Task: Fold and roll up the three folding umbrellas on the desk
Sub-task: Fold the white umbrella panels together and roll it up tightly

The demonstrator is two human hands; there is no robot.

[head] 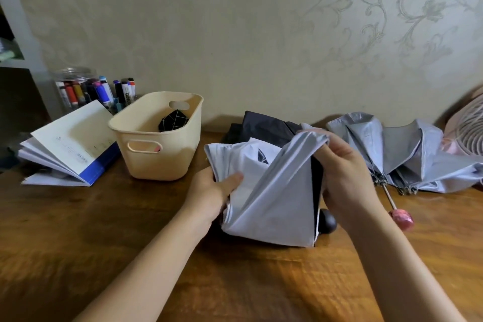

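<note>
Lilac-grey, the held umbrella (269,191) bunches at the middle of the desk (104,230), its black knob handle (328,221) poking out under the right edge. The left hand (211,193) grips the canopy's left hem, thumb pressed on top; the right hand (345,178) pinches a raised fold at the upper edge. A dark umbrella (264,125) lies just behind, and another pale umbrella (407,154) sprawls half-open beside the right wrist, its pink handle (401,219) near that forearm. A cream basket (156,138) stands to the left, apart, with bare wood between and along the near side.
</note>
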